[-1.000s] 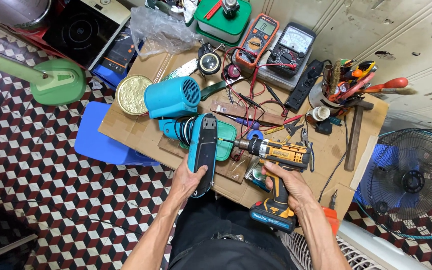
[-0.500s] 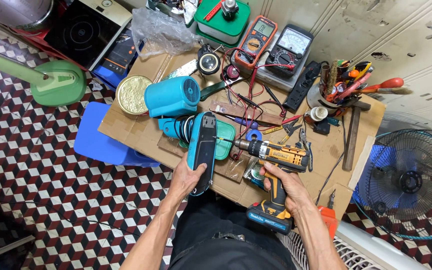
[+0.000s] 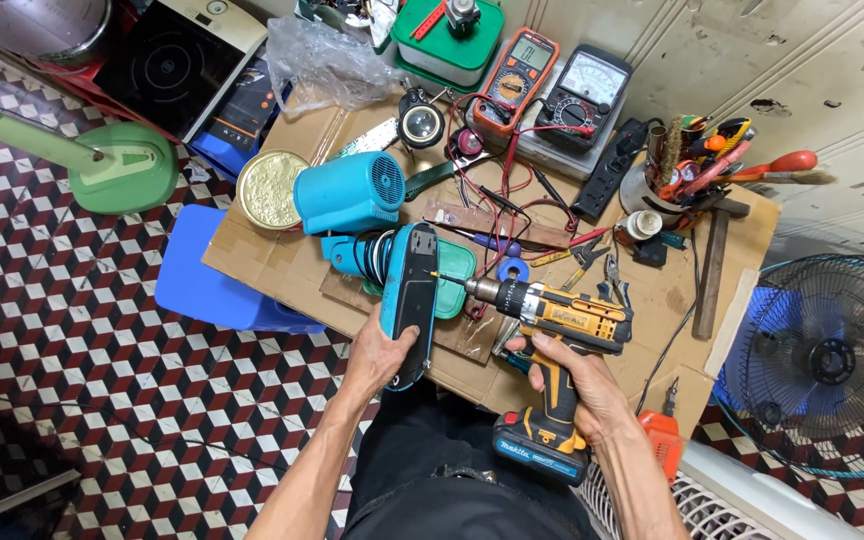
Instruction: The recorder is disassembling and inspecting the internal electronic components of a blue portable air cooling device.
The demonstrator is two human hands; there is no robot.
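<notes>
Head view: the left hand (image 3: pixel 377 352) is wrapped around the lower end of a teal and black fan housing (image 3: pixel 411 300), holding it upright on edge over the cardboard sheet (image 3: pixel 282 262) that covers the workbench. The right hand (image 3: pixel 577 385) grips the handle of a yellow cordless drill (image 3: pixel 552 335) (its battery pack sits low, near the person's lap), with the bit tip touching the housing's right side near the top. Just behind the housing lie a teal motor cover (image 3: pixel 350 192) and a round gold tin lid (image 3: pixel 267 188). Two multimeters (image 3: pixel 552 75) sit well beyond, among red and black wires (image 3: pixel 497 190).
</notes>
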